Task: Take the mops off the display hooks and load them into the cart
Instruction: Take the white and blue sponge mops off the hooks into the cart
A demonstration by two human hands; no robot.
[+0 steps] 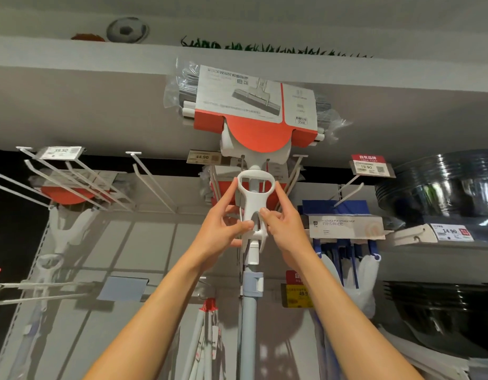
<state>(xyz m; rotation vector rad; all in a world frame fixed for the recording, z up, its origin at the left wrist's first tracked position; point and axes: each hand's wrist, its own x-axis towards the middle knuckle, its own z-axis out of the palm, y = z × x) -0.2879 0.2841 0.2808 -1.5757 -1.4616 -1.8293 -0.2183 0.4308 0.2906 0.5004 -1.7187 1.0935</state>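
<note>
Mop (pixel 254 204): sponge type, white plastic squeeze handle, pale blue pole running down out of view; held upright, head raised close under the shelf (pixel 100 86) above the display.
Mop head: wrapped in clear plastic, with a white-and-red card sleeve (pixel 255 105) showing a printed picture of the product.
Left hand (pixel 223 229): raised, fingers curled round the left side of the white handle, forefinger stretched up along the loop's edge.
Right hand (pixel 282 229): raised, fingers curled round the right side of the same handle, thumb at the front, forefinger up by the loop.
Hooks (pixel 152 185): white wire prongs project from the back panel to the left, several bare; more show behind the held mop.
Other mops: one with a red sleeve (pixel 64 193) hangs at left; a blue-framed set (pixel 344 234) hangs at right under a card box.
Price tags: 44.90 (pixel 203 157) behind the held mop; 19.90 (pixel 370 165) and 14.90 (pixel 451 231) to the right.
Right shelves: stacked dark bowls (pixel 440 187).
Cart: out of sight.
</note>
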